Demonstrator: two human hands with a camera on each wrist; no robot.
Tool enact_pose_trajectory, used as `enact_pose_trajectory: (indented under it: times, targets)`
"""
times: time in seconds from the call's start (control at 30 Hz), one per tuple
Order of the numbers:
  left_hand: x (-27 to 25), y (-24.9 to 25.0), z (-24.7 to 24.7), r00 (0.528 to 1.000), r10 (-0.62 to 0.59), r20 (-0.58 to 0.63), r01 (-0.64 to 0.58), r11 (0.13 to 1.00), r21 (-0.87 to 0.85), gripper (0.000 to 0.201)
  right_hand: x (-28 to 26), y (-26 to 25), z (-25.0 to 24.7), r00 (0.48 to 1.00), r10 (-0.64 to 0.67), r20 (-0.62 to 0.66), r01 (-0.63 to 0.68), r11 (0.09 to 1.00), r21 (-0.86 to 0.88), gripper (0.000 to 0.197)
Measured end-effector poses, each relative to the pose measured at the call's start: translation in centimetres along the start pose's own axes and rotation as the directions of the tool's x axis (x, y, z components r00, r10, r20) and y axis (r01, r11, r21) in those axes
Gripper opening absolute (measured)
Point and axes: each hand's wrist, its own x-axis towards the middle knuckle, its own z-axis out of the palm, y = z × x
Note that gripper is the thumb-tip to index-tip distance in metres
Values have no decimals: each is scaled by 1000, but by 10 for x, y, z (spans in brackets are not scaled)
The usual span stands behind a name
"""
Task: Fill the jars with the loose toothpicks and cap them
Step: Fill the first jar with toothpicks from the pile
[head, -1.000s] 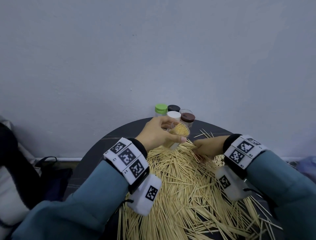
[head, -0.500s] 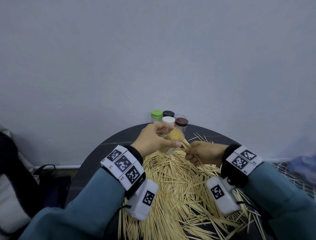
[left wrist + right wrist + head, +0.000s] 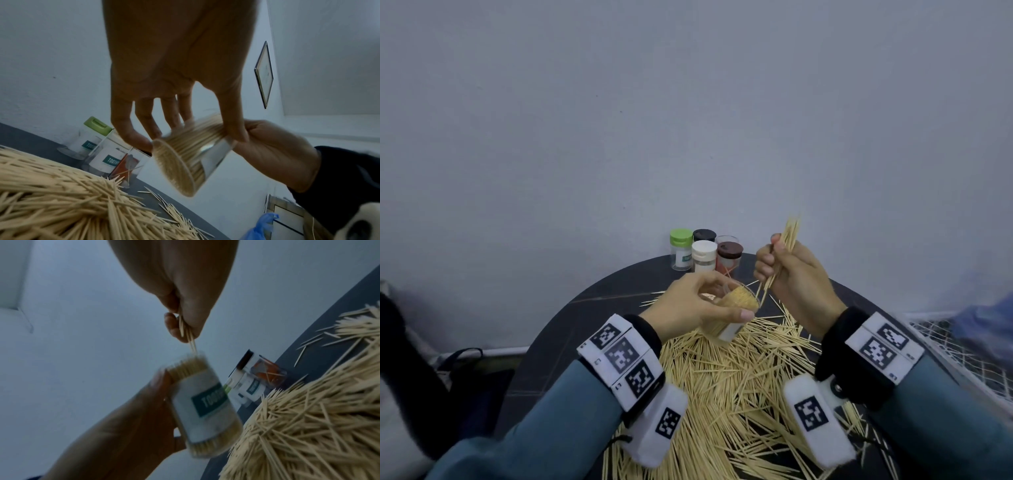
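Nearest the person, at six o'clock on the round dark table, lies the broad heap of loose toothpicks, spreading out under both wrists. Just beyond it, lifted clear of the heap, the left hand has its fingers and thumb wrapped round an uncapped clear jar, tilted with its mouth toward one o'clock and already packed nearly full; the left wrist view shows the sticks crowded tight against its base. Beside it, at about one o'clock, the right hand pinches a small bundle of toothpicks, held almost upright with the lower tips at the jar's rim, which the right wrist view bears out, blurred as it is. From where I stand, the step in hand is sliding this bundle in, and with so little room left it wants care: keep the sticks parallel to those already inside, aim for the gap at the rim's edge, tip the jar a little more upright so nothing slides out, and let them go only once the tips are well down. Forcing them would likely splay the bundle over the rim. Farthest off, at twelve o'clock against the wall, stands a cluster of other jars, with green, black, white and brown caps; one behind seems uncapped.
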Motion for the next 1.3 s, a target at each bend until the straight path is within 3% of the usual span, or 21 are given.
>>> enact_pose_trajectory:
  times: [0.3, 0.6, 0.73, 0.87, 0.97, 1.17, 1.3]
  targets:
    - [0, -1, 7, 996, 9, 92, -8, 1000, -13, 46, -4, -2, 7, 994, -104, 44, 105, 994, -10, 24]
    - [-3, 4, 7, 998, 43, 53, -35, 987, -158, 23, -14, 15, 0, 989, -46, 144, 92, 940, -330, 24]
    - [-1, 2, 5, 1000, 13, 12, -11, 981, -193, 35, -17, 17, -1, 979, 3, 203, 80, 911, -404, 40]
    - [-2, 3, 5, 999, 34, 29, -26, 969, -244, 37, -20, 19, -1, 968, 43, 247, 78, 884, -460, 34]
    - [-3, 3, 4, 999, 37, 31, -28, 968, -251, 43, -18, 16, 0, 965, 47, 258, 80, 884, -460, 31]
    - [-3, 4, 6, 998, 11, 60, 2, 977, -214, 25, -15, 13, 0, 967, 34, 252, 51, 945, -324, 26]
    - [-4, 4, 7, 997, 3, 83, 14, 978, -210, 29, -14, 14, -2, 970, 21, 241, 58, 947, -316, 29]
